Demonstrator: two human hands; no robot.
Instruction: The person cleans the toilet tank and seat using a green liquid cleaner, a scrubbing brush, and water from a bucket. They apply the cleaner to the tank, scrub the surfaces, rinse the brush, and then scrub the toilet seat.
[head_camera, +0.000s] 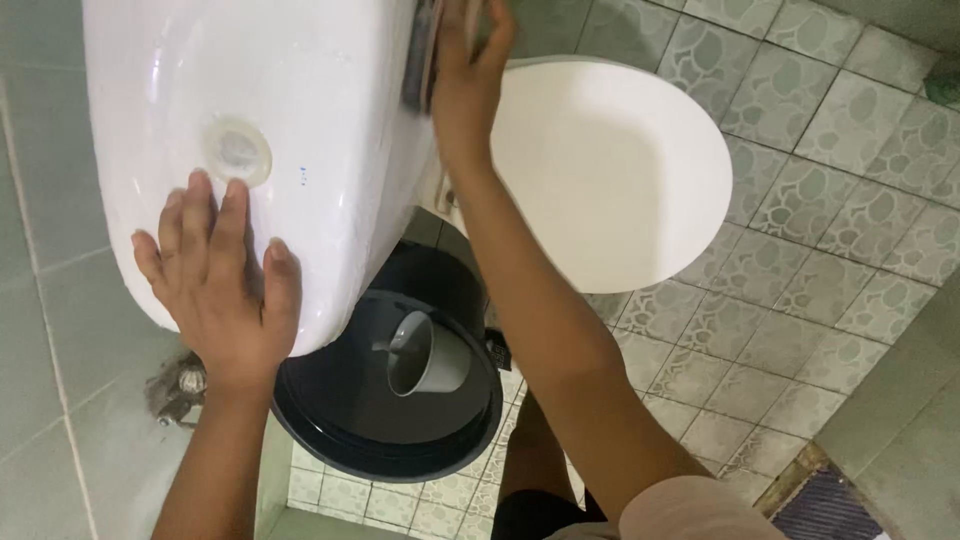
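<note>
1. Bathroom floor (800, 200) of pale grey-green tiles with a pebble pattern fills the right of the frame; smooth plain wall tiles (40, 300) run down the left edge.
2. Lower right corner: a dark ribbed mat (825, 505) lies beside a worn tile border.
3. Lower centre: a round black bucket (385, 400) stands on the floor, with a grey plastic dipper (430, 355) lying inside it, handle toward the left.
4. Left of the bucket, a metal tap fitting (180, 385) sticks out of the wall, with staining around it.
5. Left hand (220, 290) lies flat, fingers spread, palm pressed on the near rounded edge of the glossy white ceramic tank lid (330, 120); a round flush button (237, 150) sits just above the fingertips.
6. Right hand (465, 80) at upper centre has its fingers closed around a dark flat scrubbing pad (420, 60), held against the tank's right edge.
7. Beyond that, the closed oval white toilet seat lid (610, 170), matte and smooth, reaches toward the centre right.
8. Open floor lies right of the seat; the bucket crowds the gap under the tank.
</note>
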